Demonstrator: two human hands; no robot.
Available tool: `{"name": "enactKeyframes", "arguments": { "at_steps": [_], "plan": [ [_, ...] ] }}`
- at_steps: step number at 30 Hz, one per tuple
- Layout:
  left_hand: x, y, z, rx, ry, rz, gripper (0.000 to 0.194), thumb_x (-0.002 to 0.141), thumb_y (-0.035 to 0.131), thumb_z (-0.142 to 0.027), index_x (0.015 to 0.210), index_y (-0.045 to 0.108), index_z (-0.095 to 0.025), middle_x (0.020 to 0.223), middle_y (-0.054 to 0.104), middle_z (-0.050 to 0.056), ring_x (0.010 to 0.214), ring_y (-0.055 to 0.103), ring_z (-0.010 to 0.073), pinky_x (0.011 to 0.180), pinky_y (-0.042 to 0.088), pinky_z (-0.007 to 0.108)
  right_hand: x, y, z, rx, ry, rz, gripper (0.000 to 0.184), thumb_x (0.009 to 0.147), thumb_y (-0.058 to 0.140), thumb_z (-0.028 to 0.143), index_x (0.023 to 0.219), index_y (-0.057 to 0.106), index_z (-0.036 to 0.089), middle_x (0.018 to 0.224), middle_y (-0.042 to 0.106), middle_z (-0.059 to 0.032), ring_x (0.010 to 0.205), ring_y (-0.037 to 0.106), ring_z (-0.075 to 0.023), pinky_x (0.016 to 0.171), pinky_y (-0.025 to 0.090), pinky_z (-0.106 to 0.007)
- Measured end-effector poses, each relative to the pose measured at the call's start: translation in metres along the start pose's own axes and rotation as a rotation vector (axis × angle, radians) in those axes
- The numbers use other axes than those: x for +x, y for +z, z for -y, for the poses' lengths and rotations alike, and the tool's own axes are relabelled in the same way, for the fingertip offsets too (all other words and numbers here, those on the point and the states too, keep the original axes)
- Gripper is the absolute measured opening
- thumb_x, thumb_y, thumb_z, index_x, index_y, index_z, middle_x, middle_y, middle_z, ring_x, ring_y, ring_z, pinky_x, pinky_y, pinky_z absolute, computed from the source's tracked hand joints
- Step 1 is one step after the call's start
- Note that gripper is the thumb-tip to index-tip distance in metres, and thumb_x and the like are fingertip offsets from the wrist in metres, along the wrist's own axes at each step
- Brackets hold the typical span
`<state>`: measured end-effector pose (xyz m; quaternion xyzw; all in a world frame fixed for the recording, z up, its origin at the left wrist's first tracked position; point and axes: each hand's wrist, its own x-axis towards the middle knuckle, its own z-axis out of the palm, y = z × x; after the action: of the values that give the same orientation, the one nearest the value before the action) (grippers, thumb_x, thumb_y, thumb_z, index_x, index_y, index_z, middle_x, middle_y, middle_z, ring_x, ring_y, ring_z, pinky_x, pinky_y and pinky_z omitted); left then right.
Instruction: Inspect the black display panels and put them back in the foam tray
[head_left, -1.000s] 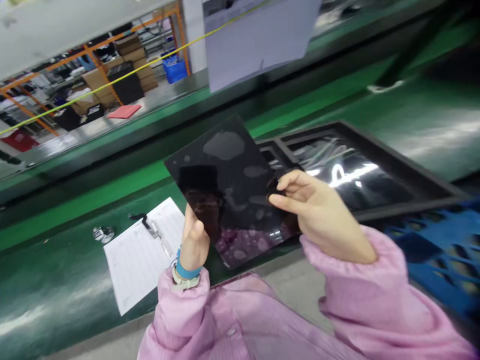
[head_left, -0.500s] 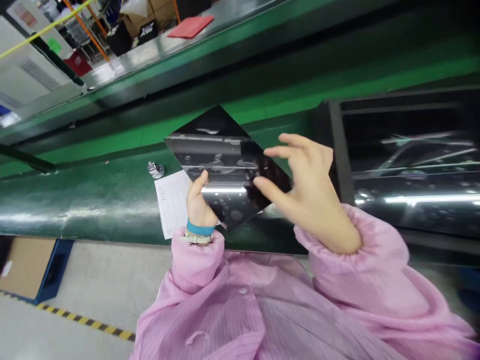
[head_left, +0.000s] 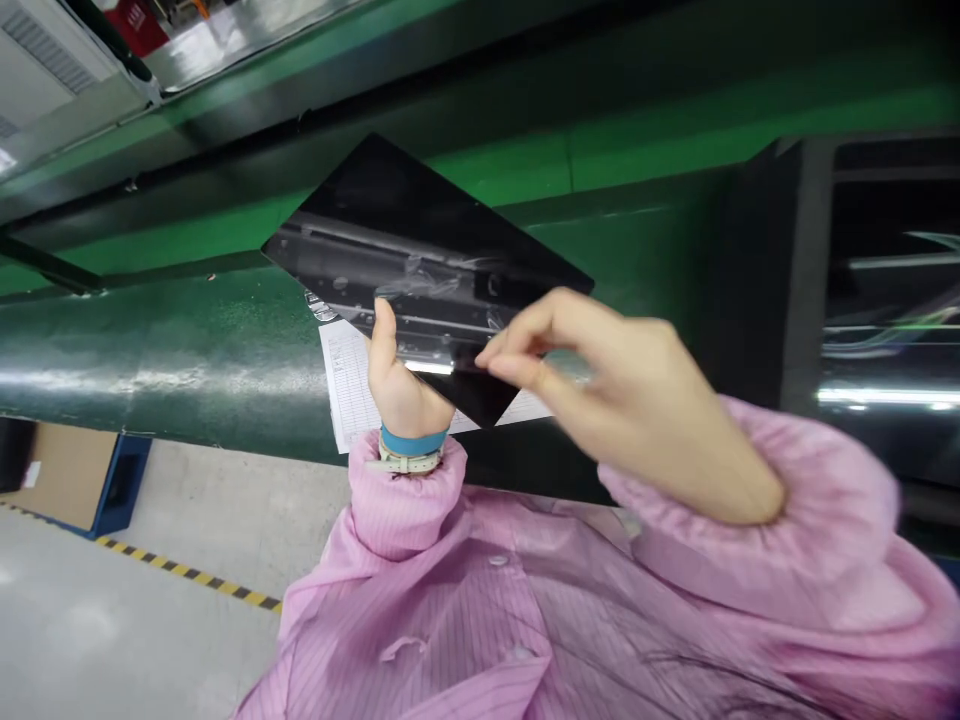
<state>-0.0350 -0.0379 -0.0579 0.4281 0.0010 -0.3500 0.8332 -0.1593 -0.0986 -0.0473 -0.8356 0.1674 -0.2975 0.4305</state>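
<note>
A thin, glossy black panel (head_left: 390, 205) is tilted in front of me, with bubbles and wrinkles in what looks like a clear film on its face. My left hand (head_left: 405, 395) grips it at the near edge, thumb on top and the other fingers hidden underneath. Over the panel's near right part, my right hand (head_left: 622, 400) has thumb and fingertips pinched together at the surface. Whether film is caught between them I cannot make out. Beneath the panel, a printed sheet (head_left: 346, 390) lies on the green bench (head_left: 187, 345), beside a partly covered shiny metal object (head_left: 321, 307).
To the right on the bench stands a large dark-framed piece with a glossy black face (head_left: 885, 330). A raised green ledge (head_left: 247, 150) runs along the back. Down on the left are a blue-sided box (head_left: 124, 480) and striped floor tape (head_left: 187, 575).
My right thumb and fingers, spread apart before, have closed into a pinch at the panel's surface. The panel has turned and appears larger, still in my left hand. My view has shifted.
</note>
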Motion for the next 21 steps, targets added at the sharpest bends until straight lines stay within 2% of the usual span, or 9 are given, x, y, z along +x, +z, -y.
{"name": "enactKeyframes", "arguments": {
  "at_steps": [2,4,8,11,14,16,17,19,21],
  "plan": [
    [0.006,-0.001,0.0,0.07,0.068,0.015,0.047,0.103,0.037,-0.053,0.123,0.067,-0.023,0.121,0.072,0.005,0.133,0.058,0.0261,0.11,0.051,0.04,0.025,-0.006,-0.001,0.017,0.072,-0.056,0.013,0.094,0.061,0.017,0.087,0.052,0.02,0.077,0.064,0.0046,0.07,0.064,-0.0126,0.064,0.047,-0.028],
    [0.011,0.0,-0.001,0.107,0.096,0.032,0.049,0.101,0.04,-0.059,0.119,0.069,-0.024,0.12,0.072,0.005,0.137,0.054,0.0268,0.113,0.049,0.04,0.051,-0.012,-0.001,-0.055,0.067,-0.109,0.013,0.093,0.061,0.014,0.088,0.05,0.02,0.076,0.061,0.0044,0.067,0.061,-0.012,0.067,0.044,-0.028],
    [0.011,0.001,-0.011,0.096,0.023,0.021,0.032,0.101,0.045,-0.039,0.102,0.071,-0.019,0.114,0.072,0.007,0.142,0.05,0.0293,0.118,0.043,0.047,0.083,-0.019,0.009,-0.174,0.042,-0.133,0.008,0.095,0.058,0.02,0.092,0.051,0.019,0.086,0.062,0.0016,0.075,0.061,-0.0114,0.072,0.043,-0.028],
    [0.007,-0.001,-0.021,0.063,0.049,-0.022,0.027,0.1,0.046,-0.031,0.1,0.069,-0.017,0.112,0.072,0.007,0.14,0.051,0.0313,0.117,0.044,0.052,0.085,-0.023,0.017,-0.185,0.0,-0.126,0.013,0.097,0.061,0.029,0.102,0.058,0.018,0.1,0.064,-0.0011,0.089,0.063,-0.0108,0.083,0.048,-0.027],
    [0.002,-0.001,-0.031,0.058,0.1,0.01,0.033,0.102,0.042,-0.034,0.107,0.068,-0.015,0.116,0.071,0.008,0.139,0.052,0.0333,0.117,0.043,0.055,0.076,-0.03,0.012,-0.224,-0.119,-0.089,0.05,0.097,0.058,0.054,0.127,0.059,0.014,0.117,0.063,-0.007,0.111,0.062,-0.0191,0.102,0.048,-0.036],
    [-0.002,0.001,-0.036,0.071,0.124,0.013,0.037,0.103,0.039,-0.037,0.112,0.068,-0.015,0.122,0.071,0.01,0.139,0.052,0.0343,0.117,0.043,0.056,0.071,-0.035,0.001,-0.295,-0.199,-0.04,0.066,0.091,0.06,0.065,0.139,0.053,0.02,0.127,0.061,-0.0076,0.127,0.054,-0.0274,0.108,0.045,-0.045],
    [-0.004,0.002,-0.039,0.079,0.132,-0.006,0.039,0.103,0.038,-0.038,0.115,0.068,-0.016,0.126,0.07,0.01,0.139,0.052,0.034,0.118,0.043,0.056,0.069,-0.036,-0.004,-0.328,-0.23,-0.014,0.066,0.089,0.062,0.066,0.14,0.052,0.025,0.131,0.061,-0.0064,0.131,0.051,-0.0296,0.107,0.045,-0.047],
    [-0.01,0.006,-0.041,0.086,0.142,-0.075,0.041,0.104,0.037,-0.039,0.122,0.067,-0.018,0.134,0.067,0.01,0.14,0.051,0.0319,0.119,0.043,0.052,0.068,-0.037,-0.012,-0.357,-0.278,0.035,0.056,0.089,0.065,0.062,0.134,0.056,0.03,0.132,0.06,-0.0044,0.131,0.051,-0.0303,0.105,0.047,-0.049],
    [-0.015,0.008,-0.042,0.099,0.175,-0.146,0.042,0.105,0.036,-0.039,0.129,0.064,-0.018,0.137,0.065,0.009,0.141,0.051,0.0302,0.117,0.045,0.05,0.067,-0.034,-0.014,-0.336,-0.312,0.043,0.038,0.094,0.061,0.056,0.115,0.064,0.026,0.123,0.064,-0.0045,0.125,0.056,-0.0287,0.105,0.048,-0.05]
  ]
}}
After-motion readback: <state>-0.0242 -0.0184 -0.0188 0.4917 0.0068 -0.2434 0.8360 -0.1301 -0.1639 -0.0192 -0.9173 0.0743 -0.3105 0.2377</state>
